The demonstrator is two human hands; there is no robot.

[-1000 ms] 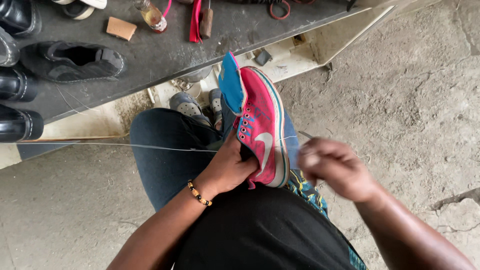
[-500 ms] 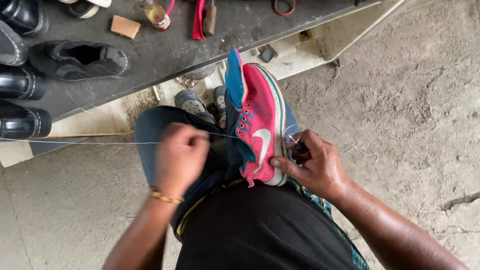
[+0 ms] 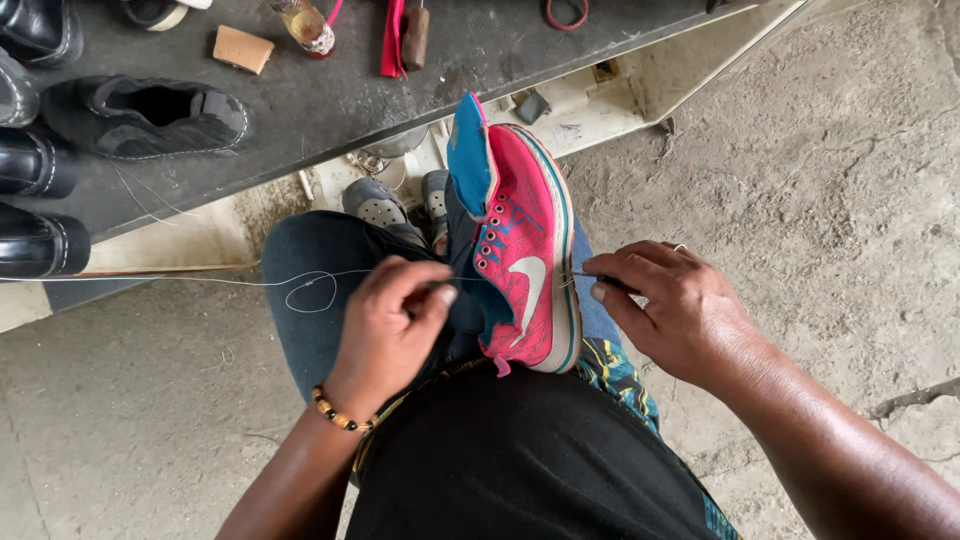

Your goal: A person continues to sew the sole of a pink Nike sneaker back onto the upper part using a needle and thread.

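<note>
A pink mesh sneaker with blue tongue (image 3: 520,250) stood between the hands: left hand (image 3: 395,320) pinched white thread (image 3: 310,285), right hand (image 3: 670,305) gripped a thin tool at its sole.

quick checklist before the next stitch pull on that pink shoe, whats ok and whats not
1. Pink shoe braced on its side between the knees: ok.
2. Left hand pinching the white thread beside the shoe's opening: ok.
3. Right hand at the sole edge, fingertips closed on a thin tool: ok; the tool's tip is hidden, so cannot tell where it sits.
4. Thread free of snags: not ok, a small loop lies over the thigh.
5. Thread's far end, running off the left edge: cannot tell.
</note>
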